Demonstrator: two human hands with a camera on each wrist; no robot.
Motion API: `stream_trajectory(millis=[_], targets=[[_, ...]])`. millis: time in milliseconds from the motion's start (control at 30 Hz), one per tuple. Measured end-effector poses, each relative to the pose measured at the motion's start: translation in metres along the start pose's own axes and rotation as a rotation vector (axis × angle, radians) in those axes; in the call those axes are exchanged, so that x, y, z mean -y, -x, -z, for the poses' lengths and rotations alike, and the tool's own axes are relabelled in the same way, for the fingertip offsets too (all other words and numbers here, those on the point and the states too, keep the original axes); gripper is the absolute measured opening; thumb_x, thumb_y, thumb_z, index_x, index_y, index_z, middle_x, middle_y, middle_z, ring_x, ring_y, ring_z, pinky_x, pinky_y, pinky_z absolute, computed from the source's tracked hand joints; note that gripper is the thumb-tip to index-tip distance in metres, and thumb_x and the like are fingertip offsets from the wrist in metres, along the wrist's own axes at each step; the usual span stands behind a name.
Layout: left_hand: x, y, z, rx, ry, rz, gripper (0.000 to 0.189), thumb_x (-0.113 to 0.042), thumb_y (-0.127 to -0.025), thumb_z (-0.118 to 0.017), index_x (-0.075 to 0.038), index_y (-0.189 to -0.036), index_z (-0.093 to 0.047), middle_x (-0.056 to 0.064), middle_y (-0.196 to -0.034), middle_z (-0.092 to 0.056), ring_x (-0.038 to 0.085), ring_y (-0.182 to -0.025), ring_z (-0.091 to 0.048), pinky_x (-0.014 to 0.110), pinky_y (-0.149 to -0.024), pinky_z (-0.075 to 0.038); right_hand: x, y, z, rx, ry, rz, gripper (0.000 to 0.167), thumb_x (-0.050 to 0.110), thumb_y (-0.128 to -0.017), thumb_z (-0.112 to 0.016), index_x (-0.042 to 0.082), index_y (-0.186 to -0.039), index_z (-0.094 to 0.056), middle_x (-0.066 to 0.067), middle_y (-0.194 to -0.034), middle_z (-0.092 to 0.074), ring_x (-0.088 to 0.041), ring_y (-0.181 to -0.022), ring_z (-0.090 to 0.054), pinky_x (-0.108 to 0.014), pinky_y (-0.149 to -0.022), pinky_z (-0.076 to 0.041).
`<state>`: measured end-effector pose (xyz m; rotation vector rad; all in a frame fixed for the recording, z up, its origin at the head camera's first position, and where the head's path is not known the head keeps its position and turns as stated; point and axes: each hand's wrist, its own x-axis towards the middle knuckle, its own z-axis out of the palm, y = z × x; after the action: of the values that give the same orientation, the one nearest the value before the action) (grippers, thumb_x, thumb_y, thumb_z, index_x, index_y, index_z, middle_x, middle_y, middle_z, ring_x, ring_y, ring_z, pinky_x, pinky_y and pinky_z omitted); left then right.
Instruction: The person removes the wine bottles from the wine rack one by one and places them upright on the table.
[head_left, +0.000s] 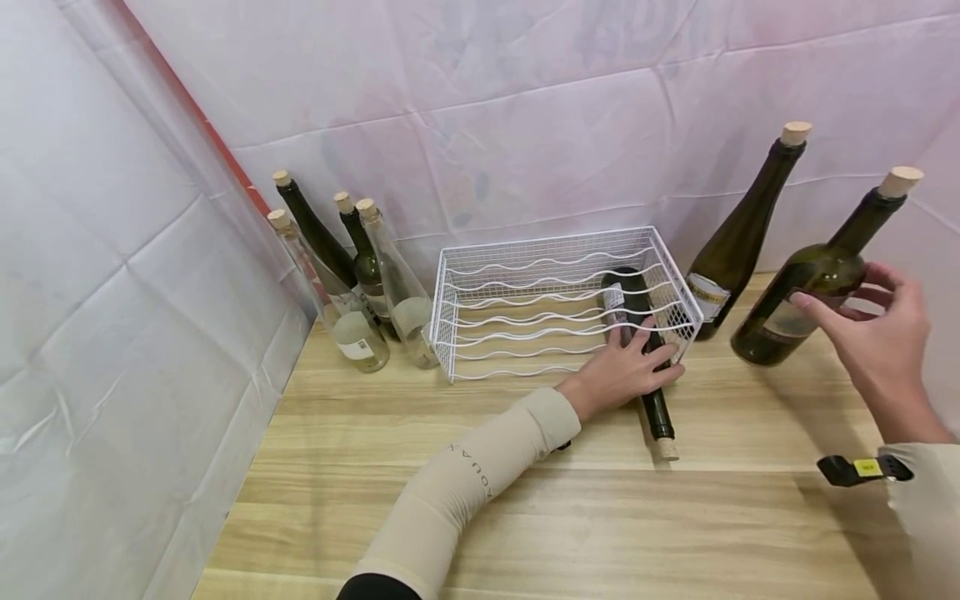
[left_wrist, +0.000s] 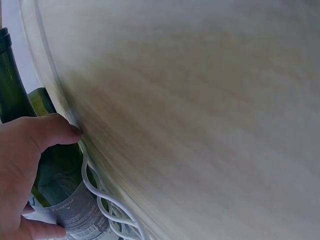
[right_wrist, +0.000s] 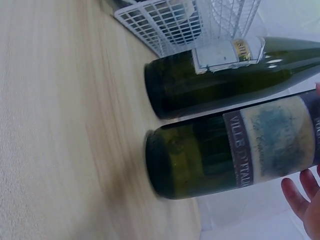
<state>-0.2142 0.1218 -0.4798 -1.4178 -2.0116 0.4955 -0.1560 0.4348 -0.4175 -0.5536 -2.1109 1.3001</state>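
Observation:
A dark green wine bottle (head_left: 658,417) lies in the right end of a white wire wine rack (head_left: 551,239), its corked neck sticking out over the front. My left hand (head_left: 626,367) holds this bottle across its shoulder, and the left wrist view shows thumb and fingers on either side of the glass (left_wrist: 60,165). To the right of the rack, my right hand (head_left: 888,333) grips an upright corked wine bottle (head_left: 821,271) at the body, thumb over its label. In the right wrist view that label (right_wrist: 275,142) faces the camera and the base is close to the tabletop.
A taller corked bottle (head_left: 738,225) stands between the rack and the right-hand bottle. Left of the rack, several corked bottles cluster, among them a clear one (head_left: 408,308) close to the rack's side. White sheeting (head_left: 525,150) hangs behind the wooden table (head_left: 360,467).

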Motion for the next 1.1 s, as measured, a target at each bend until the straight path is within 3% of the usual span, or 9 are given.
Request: stream_trajectory(millis=[267, 500, 767, 1100], targets=[[-0.005, -0.002, 0.000, 0.003, -0.007, 0.028, 0.042, -0.020, -0.109, -0.036, -0.041, -0.140, -0.055, -0.007, -0.156, -0.051, 0.041, -0.145, -0.049, 0.053, -0.094, -0.059, 0.016, 0.016, -0.004, -0.149, -0.037, 0.105, 0.076, 0.016, -0.083, -0.084, 0.022, -0.147, -0.045, 0.020, -0.131, -0.047, 0.008, -0.114, -0.052, -0.007, -0.100, -0.047], [-0.007, -0.006, 0.003, 0.015, 0.032, 0.062, 0.034, -0.026, -0.109, -0.039, -0.041, -0.126, -0.064, -0.008, -0.148, -0.058, 0.039, -0.141, -0.054, 0.056, -0.092, -0.059, 0.036, 0.035, -0.010, -0.250, -0.046, 0.294, 0.062, 0.021, -0.090, -0.077, 0.014, -0.145, -0.049, 0.019, -0.132, -0.049, 0.007, -0.118, -0.050, -0.015, -0.108, -0.045], [-0.006, -0.007, 0.004, 0.007, 0.030, 0.054, 0.034, -0.027, -0.108, -0.040, -0.042, -0.124, -0.066, -0.009, -0.142, -0.061, 0.040, -0.137, -0.056, 0.058, -0.089, -0.060, 0.051, 0.045, -0.015, -0.274, -0.134, 0.531, 0.045, 0.019, -0.088, -0.075, 0.009, -0.130, -0.064, 0.021, -0.124, -0.053, 0.003, -0.117, -0.053, -0.015, -0.105, -0.047], [-0.004, -0.001, 0.002, -0.091, 0.003, 0.046, 0.044, -0.018, -0.110, -0.031, -0.036, -0.127, -0.067, -0.008, -0.142, -0.062, 0.040, -0.136, -0.058, 0.053, -0.090, -0.063, 0.045, 0.043, -0.022, -0.276, -0.098, 0.629, 0.050, 0.026, -0.087, -0.075, -0.008, -0.123, -0.068, 0.024, -0.122, -0.052, 0.009, -0.113, -0.052, -0.014, -0.105, -0.045]])
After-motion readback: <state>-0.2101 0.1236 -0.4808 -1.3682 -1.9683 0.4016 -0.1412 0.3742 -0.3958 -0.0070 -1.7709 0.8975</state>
